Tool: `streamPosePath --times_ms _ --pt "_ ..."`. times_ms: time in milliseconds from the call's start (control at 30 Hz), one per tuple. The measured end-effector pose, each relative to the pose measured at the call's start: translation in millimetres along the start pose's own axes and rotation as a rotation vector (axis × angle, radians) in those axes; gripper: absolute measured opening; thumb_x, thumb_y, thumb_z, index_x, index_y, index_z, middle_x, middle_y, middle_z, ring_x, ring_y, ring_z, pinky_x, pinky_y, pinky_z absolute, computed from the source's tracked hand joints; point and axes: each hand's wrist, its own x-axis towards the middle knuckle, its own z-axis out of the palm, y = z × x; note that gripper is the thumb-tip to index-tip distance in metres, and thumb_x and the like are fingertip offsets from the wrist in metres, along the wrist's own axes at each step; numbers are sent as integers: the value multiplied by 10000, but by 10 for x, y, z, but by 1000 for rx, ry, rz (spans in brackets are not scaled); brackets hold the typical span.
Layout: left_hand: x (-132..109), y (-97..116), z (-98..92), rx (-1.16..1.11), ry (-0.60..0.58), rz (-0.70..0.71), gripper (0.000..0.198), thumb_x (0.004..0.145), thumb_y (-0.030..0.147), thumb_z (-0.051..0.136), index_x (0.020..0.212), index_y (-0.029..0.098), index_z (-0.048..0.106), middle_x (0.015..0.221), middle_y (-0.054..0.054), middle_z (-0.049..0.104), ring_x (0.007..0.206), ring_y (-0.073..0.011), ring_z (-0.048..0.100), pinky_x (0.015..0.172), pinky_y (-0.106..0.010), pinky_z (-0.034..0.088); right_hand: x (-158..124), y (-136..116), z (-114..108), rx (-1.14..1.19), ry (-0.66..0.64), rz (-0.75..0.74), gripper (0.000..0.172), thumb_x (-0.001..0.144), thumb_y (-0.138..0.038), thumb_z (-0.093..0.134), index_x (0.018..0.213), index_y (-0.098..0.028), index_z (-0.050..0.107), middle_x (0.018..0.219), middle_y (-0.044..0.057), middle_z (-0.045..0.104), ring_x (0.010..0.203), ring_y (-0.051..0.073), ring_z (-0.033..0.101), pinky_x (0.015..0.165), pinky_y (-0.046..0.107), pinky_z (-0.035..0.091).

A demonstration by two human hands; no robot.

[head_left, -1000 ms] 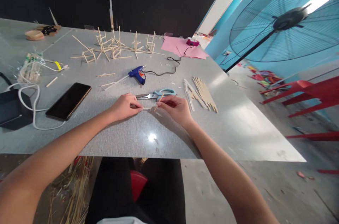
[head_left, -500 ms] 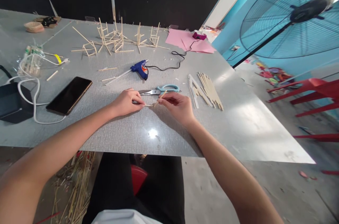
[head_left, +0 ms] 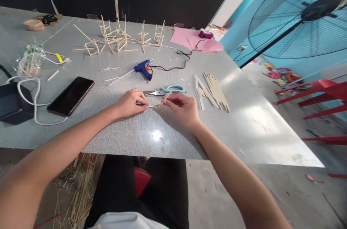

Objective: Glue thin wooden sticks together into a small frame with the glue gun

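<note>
My left hand (head_left: 130,103) pinches one end of a short wooden stick (head_left: 152,106) that lies flat on the grey table (head_left: 151,138). My right hand (head_left: 182,107) pinches a second thin stick (head_left: 166,97), held tilted so its lower end meets the flat one. Just beyond my fingers lie scissors (head_left: 165,91) with light blue handles. A blue glue gun (head_left: 143,67) with a black cord rests farther back.
A pile of wooden sticks (head_left: 214,92) lies right of my hands. Stick frameworks (head_left: 119,39) stand at the back, with pink paper (head_left: 196,41) nearby. A black phone (head_left: 71,95), white cable and black box sit left. A large fan (head_left: 300,16) and red chairs stand right.
Both hands keep the same pinch on the sticks; the view has drifted slightly, nothing else moved.
</note>
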Motion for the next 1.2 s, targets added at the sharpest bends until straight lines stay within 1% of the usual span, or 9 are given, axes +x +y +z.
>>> streamPosePath --times_ms 300,467,600,900,1200 --pt "0 -9 12 95 6 91 148 906 163 738 970 249 840 921 -25 742 929 -201 602 896 -371 491 -8 15 -3 -3 5 -1 190 797 -394 856 854 -222 801 862 41 800 781 212 777 803 375 654" --pt "-2 -12 11 127 4 117 137 920 171 729 974 237 836 923 -26 731 939 -204 591 930 -386 478 -14 46 -5 -17 -7 -11 198 813 -403 852 867 -221 798 896 47 805 795 214 779 813 384 656" --pt "-6 -19 15 135 13 134 136 916 169 730 965 239 835 919 -20 736 928 -203 587 928 -389 477 -20 54 -6 -15 -4 -19 198 815 -401 853 876 -222 797 908 47 807 798 213 778 820 388 655" --pt "2 -46 28 116 17 128 141 923 203 717 962 265 837 925 -16 748 921 -202 589 908 -375 484 -12 22 3 -15 13 -11 196 804 -397 853 856 -217 794 857 38 800 788 210 773 820 383 654" --pt "5 -23 23 101 11 102 148 925 219 704 957 273 837 930 -23 752 930 -208 592 907 -383 487 -14 41 9 -12 9 -12 191 807 -399 847 869 -225 797 859 35 801 793 208 771 841 396 661"
